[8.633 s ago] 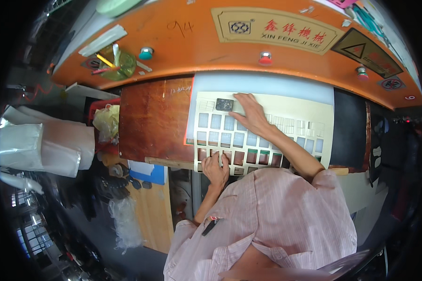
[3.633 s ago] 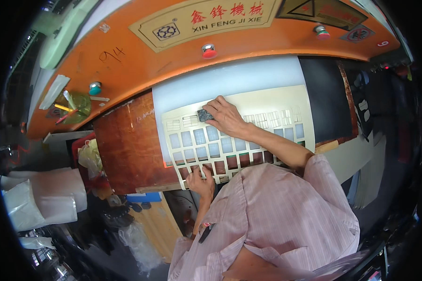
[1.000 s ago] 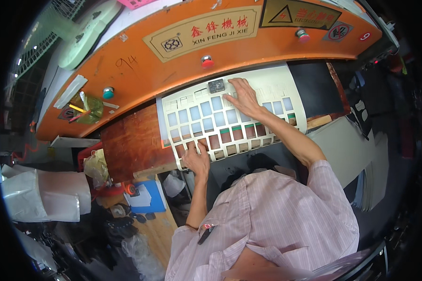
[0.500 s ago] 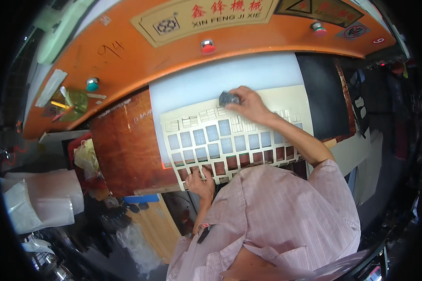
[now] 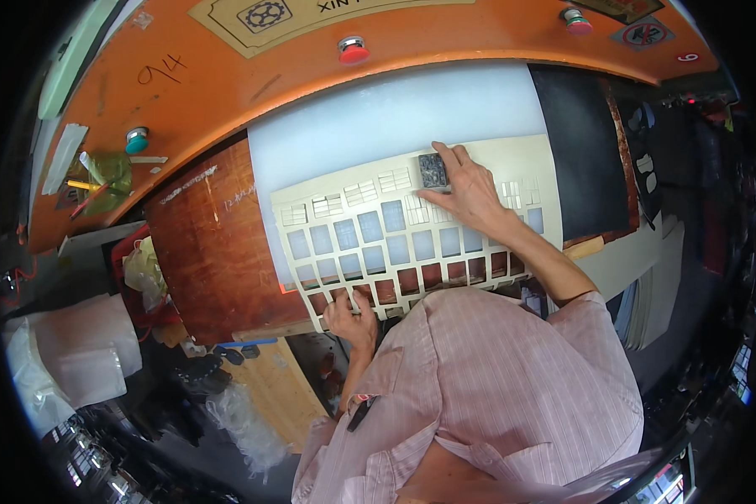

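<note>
A cream sheet (image 5: pixel 496 155) with rows of rectangular cut-outs lies over the pale board (image 5: pixel 328 139), its near edge reaching toward my body. My right hand (image 5: pixel 472 189) grips a small dark rectangular block, apparently a cutting die (image 5: pixel 433 170), between thumb and fingers. The block rests on the sheet's far part, at the right end of a row of groups of slit strips (image 5: pixel 361 193). More slit strips (image 5: pixel 417 210) show just below that hand. At the near left edge, my left hand (image 5: pixel 351 323) is closed on the sheet's lattice, fingers through the openings.
An orange machine front (image 5: pixel 227 76) spans the far side, with a red button (image 5: pixel 354 50) and a green button (image 5: pixel 137 139). Brown board (image 5: pixel 202 252) lies left, a black panel (image 5: pixel 581 151) right. Plastic bags (image 5: pixel 88 353) sit at lower left.
My right hand has moved the block right and slightly nearer, from tilted to flat on the sheet. The left hand keeps its grip at the near edge. The whole view has shifted.
</note>
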### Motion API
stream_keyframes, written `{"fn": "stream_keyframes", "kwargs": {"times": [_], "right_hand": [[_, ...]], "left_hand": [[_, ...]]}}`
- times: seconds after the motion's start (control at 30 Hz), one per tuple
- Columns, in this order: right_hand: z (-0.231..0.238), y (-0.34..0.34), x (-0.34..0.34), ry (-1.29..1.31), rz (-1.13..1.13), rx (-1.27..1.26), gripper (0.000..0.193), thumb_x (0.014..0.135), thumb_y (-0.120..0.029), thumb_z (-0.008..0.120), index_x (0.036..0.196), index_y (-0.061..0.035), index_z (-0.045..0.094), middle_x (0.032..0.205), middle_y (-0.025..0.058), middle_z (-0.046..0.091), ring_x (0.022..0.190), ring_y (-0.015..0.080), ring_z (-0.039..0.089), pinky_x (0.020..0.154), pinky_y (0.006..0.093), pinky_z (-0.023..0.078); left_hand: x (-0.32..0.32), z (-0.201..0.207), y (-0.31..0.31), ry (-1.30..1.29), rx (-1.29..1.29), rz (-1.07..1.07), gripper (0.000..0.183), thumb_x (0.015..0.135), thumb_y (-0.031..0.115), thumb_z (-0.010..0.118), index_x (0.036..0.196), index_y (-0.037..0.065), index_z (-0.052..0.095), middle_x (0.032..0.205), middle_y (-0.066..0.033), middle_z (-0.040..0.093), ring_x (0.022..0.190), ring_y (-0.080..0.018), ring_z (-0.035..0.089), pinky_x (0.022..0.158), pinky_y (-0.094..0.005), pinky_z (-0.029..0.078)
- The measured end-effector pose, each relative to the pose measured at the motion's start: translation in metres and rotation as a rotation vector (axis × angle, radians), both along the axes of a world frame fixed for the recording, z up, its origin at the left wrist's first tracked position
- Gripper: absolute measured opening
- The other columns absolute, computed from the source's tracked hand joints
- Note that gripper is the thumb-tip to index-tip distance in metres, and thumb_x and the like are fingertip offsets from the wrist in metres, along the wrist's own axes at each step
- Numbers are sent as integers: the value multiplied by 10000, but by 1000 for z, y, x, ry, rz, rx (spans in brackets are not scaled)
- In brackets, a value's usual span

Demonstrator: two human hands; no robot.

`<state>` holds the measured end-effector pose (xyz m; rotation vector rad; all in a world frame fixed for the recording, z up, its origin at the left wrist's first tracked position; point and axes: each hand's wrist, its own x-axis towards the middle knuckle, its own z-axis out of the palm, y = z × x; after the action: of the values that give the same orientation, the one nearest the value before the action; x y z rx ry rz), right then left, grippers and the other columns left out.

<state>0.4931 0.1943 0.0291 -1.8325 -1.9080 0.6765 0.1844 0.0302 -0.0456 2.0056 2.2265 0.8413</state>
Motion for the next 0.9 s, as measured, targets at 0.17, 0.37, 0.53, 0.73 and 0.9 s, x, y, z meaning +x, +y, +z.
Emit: {"fn": "stream_keyframes", "kwargs": {"times": [0.17, 0.37, 0.53, 0.73, 0.9], "right_hand": [[-2, 12, 26, 198, 170, -51, 727, 816, -201, 858, 1411, 47, 522, 1284, 216, 581, 986, 382, 672, 903, 432, 560], [-5, 12, 18, 213, 213, -12, 692, 865, -132, 823, 1455, 29, 497, 1376, 195, 553, 957, 298, 662, 896, 386, 600], [-7, 12, 11, 158, 235, -13, 643, 869, -146, 800, 1406, 54, 508, 1377, 245, 556, 1179, 430, 626, 1007, 445, 538], [-10, 13, 11, 184, 234, -26, 639, 871, -142, 798, 1406, 52, 506, 1389, 247, 546, 1190, 439, 620, 1022, 450, 531], [-12, 15, 12, 140, 235, 8, 697, 881, -148, 813, 1472, 15, 482, 1432, 204, 525, 974, 299, 679, 903, 418, 589]], "left_hand": [[2, -2, -1, -24, 40, 3, 133, 905, 169, 723, 876, 41, 697, 682, -112, 549, 696, -354, 547, 693, -477, 418], [0, 0, -4, -13, 16, 0, 127, 908, 168, 719, 884, 45, 699, 702, -116, 567, 702, -352, 554, 698, -471, 426], [0, -2, -3, -9, 28, 1, 106, 905, 153, 717, 887, 49, 703, 700, -110, 567, 702, -346, 555, 704, -463, 433], [-1, -2, -4, -15, -16, 12, 145, 876, 164, 736, 937, 33, 744, 712, -151, 597, 699, -366, 579, 750, -474, 475], [0, -4, -2, -10, 8, 16, 146, 876, 165, 732, 947, 38, 748, 727, -150, 614, 709, -366, 588, 764, -469, 479]]}}
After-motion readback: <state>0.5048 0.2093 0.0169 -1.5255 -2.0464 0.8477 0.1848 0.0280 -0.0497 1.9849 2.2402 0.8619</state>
